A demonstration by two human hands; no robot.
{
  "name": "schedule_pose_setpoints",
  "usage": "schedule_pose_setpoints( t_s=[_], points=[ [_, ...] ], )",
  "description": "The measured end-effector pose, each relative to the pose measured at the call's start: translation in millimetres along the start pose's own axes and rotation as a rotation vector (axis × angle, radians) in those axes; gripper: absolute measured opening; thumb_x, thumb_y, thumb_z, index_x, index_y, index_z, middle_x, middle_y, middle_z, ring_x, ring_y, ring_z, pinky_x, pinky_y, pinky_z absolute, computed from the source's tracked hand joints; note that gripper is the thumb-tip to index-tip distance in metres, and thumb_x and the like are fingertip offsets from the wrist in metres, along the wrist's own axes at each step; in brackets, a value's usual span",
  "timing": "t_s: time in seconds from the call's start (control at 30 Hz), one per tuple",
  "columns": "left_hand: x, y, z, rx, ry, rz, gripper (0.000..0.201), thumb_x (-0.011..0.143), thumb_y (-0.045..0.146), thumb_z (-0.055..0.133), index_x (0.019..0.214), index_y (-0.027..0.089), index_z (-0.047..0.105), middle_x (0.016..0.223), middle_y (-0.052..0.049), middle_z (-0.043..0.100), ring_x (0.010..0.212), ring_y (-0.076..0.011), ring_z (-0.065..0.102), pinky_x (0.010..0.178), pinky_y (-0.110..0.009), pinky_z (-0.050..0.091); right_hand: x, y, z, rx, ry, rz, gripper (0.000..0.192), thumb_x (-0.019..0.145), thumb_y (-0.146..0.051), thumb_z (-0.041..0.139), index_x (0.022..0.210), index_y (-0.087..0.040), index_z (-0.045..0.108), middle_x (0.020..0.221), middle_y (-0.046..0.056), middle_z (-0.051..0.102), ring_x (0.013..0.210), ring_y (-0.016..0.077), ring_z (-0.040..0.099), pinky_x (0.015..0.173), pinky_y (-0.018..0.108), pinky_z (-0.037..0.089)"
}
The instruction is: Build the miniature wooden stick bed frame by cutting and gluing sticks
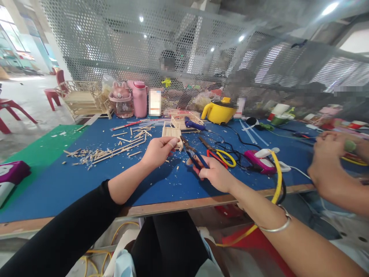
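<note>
Wooden sticks glued into a small panel (172,132) sit pinched in my left hand (158,151) just above the blue counter (86,181), while my right hand (215,174) is clenched round the blue-handled cutters (193,154), whose blades point at the panel's near edge. I judge the panel light, stiff and brittle at its glue joints, so it is best held by its edges near the cut; loose sticks (115,150) lie to the left and yellow-handled scissors (220,154) just beside my right hand.

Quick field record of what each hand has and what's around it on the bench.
left hand: holds a small panel of wooden sticks against the blue mat
right hand: grips blue-handled cutters, their tip at the panel's edge
beside: red and yellow scissors, pink glue gun
left of hands: loose sticks and offcuts
far right: another person's hands
</note>
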State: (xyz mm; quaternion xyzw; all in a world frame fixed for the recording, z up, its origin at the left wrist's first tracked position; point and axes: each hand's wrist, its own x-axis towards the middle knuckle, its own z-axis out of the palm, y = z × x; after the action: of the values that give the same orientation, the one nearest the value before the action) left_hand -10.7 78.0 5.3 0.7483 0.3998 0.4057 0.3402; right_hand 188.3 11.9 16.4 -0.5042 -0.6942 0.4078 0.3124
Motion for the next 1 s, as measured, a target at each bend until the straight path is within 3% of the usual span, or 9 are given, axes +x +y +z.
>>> schedule_pose_setpoints(
  t_s=[0.13, 0.23, 0.37, 0.63, 0.83, 1.0],
  points=[
    [4, -17, -6.5, 0.298, -0.121, -0.006, 0.021, 0.078, 0.029, 0.061, 0.092, 0.021, 0.074, 0.088, -0.005, 0.072, 0.084, -0.0218, 0.064, 0.077, -0.031, 0.047, -1, 18, -1, -0.249, 0.333, -0.077, 0.046, 0.062, -0.011, 0.048, 0.106, -0.018, 0.06, 0.096, 0.003, 0.064, 0.086, 0.0186, 0.059, 0.083, 0.032, 0.044],
    [6, -22, -5.1, 0.453, -0.173, -0.008, 0.021, 0.076, 0.029, 0.064, 0.093, 0.025, 0.075, 0.094, -0.006, 0.072, 0.09, -0.024, 0.063, 0.076, -0.031, 0.045, -4, 27, 4, -0.269, 0.422, -0.062, 0.053, 0.065, -0.013, 0.049, 0.117, -0.016, 0.053, 0.101, 0.006, 0.064, 0.088, 0.0201, 0.059, 0.085, 0.035, 0.045],
    [7, -16, -7.2, 0.532, -0.234, 0.009, 0.025, 0.074, 0.033, 0.068, 0.096, 0.024, 0.073, 0.091, -0.004, 0.072, 0.086, -0.0208, 0.063, 0.074, -0.028, 0.044, -7, 30, 10, -0.313, 0.449, -0.058, 0.053, 0.066, -0.014, 0.051, 0.119, -0.017, 0.052, 0.101, 0.007, 0.064, 0.086, 0.0202, 0.06, 0.084, 0.035, 0.046],
    [6, -13, -17.6, 0.559, -0.246, 0.001, 0.035, 0.072, 0.032, 0.07, 0.105, 0.019, 0.07, 0.092, -0.004, 0.071, 0.078, -0.018, 0.061, 0.069, -0.027, 0.044, -6, 30, 8, -0.339, 0.456, -0.037, 0.056, 0.065, -0.017, 0.051, 0.121, -0.015, 0.051, 0.099, 0.009, 0.065, 0.083, 0.0216, 0.061, 0.083, 0.038, 0.048],
    [4, -12, -18.6, 0.553, -0.287, 0.054, 0.059, 0.068, 0.03, 0.074, 0.124, 0.021, 0.058, 0.103, -0.002, 0.069, 0.082, -0.0167, 0.061, 0.072, -0.025, 0.045, -8, 29, 9, -0.341, 0.451, -0.049, 0.057, 0.064, -0.015, 0.051, 0.122, -0.014, 0.051, 0.099, 0.008, 0.065, 0.084, 0.0209, 0.062, 0.083, 0.036, 0.049],
    [4, -13, -19.7, 0.56, -0.273, 0.151, 0.032, 0.088, 0.033, 0.048, 0.111, 0.02, 0.066, 0.104, -0.005, 0.07, 0.093, -0.0196, 0.063, 0.08, -0.029, 0.046, -7, 29, 9, -0.321, 0.438, -0.064, 0.058, 0.064, -0.015, 0.051, 0.122, -0.014, 0.05, 0.1, 0.008, 0.066, 0.086, 0.0209, 0.062, 0.084, 0.036, 0.049]
  ],
)
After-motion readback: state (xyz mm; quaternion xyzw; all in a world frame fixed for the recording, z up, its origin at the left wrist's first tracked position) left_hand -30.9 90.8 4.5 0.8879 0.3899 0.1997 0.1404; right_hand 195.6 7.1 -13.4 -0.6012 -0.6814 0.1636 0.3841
